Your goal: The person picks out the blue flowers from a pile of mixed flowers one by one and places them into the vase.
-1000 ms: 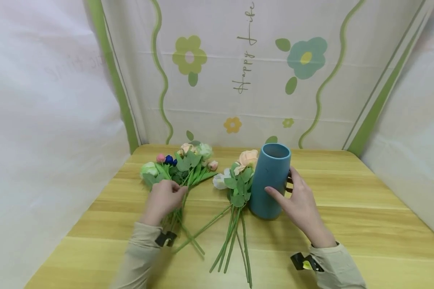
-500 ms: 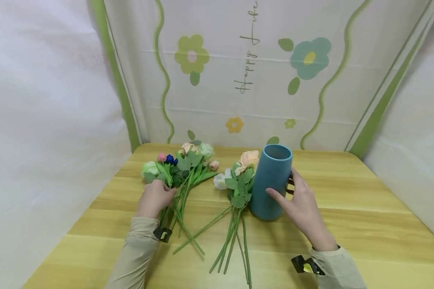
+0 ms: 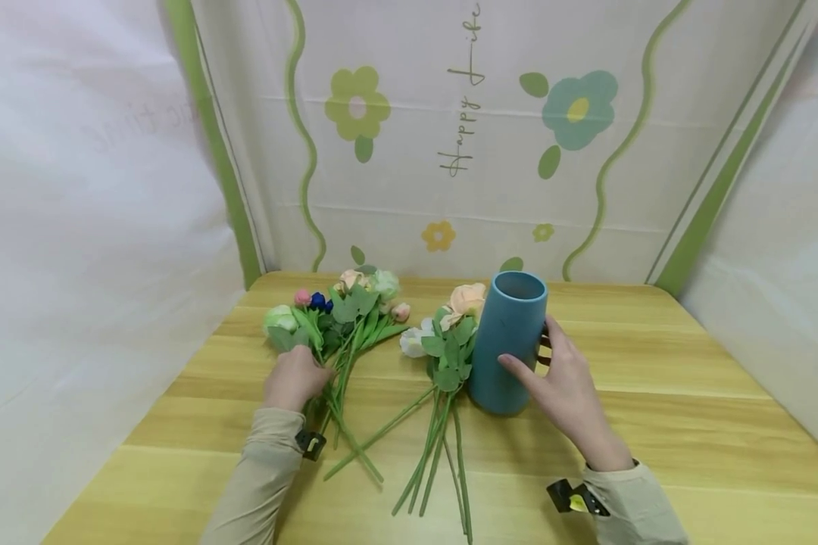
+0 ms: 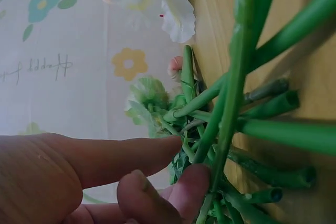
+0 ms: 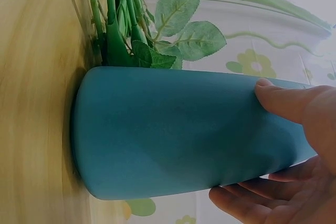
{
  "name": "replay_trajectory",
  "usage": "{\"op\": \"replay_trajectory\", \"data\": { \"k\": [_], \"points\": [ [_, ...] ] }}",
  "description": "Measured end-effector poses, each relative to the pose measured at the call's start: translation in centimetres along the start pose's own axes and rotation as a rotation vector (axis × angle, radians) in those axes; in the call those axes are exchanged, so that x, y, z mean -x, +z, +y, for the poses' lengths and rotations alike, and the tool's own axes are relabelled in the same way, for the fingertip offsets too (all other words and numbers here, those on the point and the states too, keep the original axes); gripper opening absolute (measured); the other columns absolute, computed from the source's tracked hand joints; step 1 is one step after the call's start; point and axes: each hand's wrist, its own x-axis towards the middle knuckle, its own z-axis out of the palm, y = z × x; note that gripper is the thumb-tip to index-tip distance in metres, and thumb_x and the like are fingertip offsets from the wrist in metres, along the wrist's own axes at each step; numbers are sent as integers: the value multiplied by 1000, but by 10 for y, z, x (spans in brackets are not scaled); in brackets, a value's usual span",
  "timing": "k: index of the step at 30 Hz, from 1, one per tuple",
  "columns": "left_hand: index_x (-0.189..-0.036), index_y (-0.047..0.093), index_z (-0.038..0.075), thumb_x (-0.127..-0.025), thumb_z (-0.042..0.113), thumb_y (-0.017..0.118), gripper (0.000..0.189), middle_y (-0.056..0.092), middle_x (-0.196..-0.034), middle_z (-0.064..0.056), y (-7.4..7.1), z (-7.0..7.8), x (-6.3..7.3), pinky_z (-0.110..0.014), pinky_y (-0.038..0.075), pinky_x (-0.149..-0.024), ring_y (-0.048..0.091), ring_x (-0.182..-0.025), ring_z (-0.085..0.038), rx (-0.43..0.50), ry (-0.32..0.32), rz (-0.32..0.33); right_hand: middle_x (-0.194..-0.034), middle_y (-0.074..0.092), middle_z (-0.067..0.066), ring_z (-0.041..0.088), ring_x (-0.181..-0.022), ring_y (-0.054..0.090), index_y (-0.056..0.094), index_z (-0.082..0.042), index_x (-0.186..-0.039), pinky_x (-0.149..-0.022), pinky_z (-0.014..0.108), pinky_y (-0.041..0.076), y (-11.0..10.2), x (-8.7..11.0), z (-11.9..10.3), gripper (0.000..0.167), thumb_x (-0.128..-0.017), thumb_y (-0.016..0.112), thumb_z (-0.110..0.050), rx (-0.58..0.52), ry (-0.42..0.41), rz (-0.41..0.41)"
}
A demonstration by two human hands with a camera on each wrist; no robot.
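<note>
A blue vase [image 3: 510, 341] stands upright on the table, slightly tilted in the head view. My right hand [image 3: 567, 382] grips its right side, thumb across the front; the right wrist view shows the thumb and fingers on opposite sides of the vase [image 5: 178, 135]. My left hand [image 3: 298, 378] is over the stems of the left bunch of artificial flowers [image 3: 354, 306]. In the left wrist view, my left hand [image 4: 131, 182] has its thumb and bent fingers right at the green stems [image 4: 231, 108]; I cannot tell whether they pinch one.
A second bunch, with peach and white flowers [image 3: 453, 341], lies just left of the vase, its stems pointing toward me. The wooden table [image 3: 682, 393] is bordered by white curtains [image 3: 450, 136] with printed flowers at the back and sides.
My left hand has moved left and slightly down, from the middle of the left bunch to its left stems. My right hand and the vase have stayed in place.
</note>
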Motion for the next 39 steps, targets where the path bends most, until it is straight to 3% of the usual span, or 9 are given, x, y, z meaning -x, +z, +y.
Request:
{"op": "replay_trajectory", "data": {
  "k": [5,11,24,30,33,39],
  "points": [
    [-76,62,4,-86,26,75,27,61,-74,-11,3,1,-6,-35,44,-48,57,-61,-23,-39,-21,-6,-136,46,32,47,-121,48,25,9,-149,-88,61,46,-2,0,0,94,-88,73,-45,5,4,7],
    [-97,64,-3,-84,27,78,36,63,-94,-21,5,5,-9,-39,46,-51,57,-69,-27,-74,-40,33,-135,47,31,47,-119,50,28,8,-148,-85,60,48,-2,-4,0,91,-88,74,-41,5,-23,33],
    [-73,58,4,-83,20,73,25,60,-81,-16,7,4,-8,-38,44,-49,57,-64,-27,-88,-34,79,-135,47,31,46,-120,49,28,8,-148,-90,63,43,-1,-5,0,92,-87,74,-42,9,-39,32],
    [-51,42,15,-80,8,59,34,37,-49,1,7,8,1,-30,32,-40,37,-43,-14,-60,5,107,-136,47,31,47,-121,48,26,9,-149,-91,63,42,2,-3,1,93,-87,74,-43,10,-28,17],
    [-49,38,18,-77,3,53,35,29,-45,5,7,12,6,-26,24,-39,27,-40,-10,-37,28,126,-135,46,32,47,-120,49,26,9,-148,-90,64,43,2,-2,2,93,-88,74,-43,11,-25,23],
    [-50,35,19,-75,3,52,34,27,-46,5,6,16,10,-25,19,-40,27,-42,-11,3,47,178,-134,47,32,47,-120,49,27,10,-148,-88,62,45,2,-1,1,92,-88,75,-41,9,-31,30]
  ]
}}
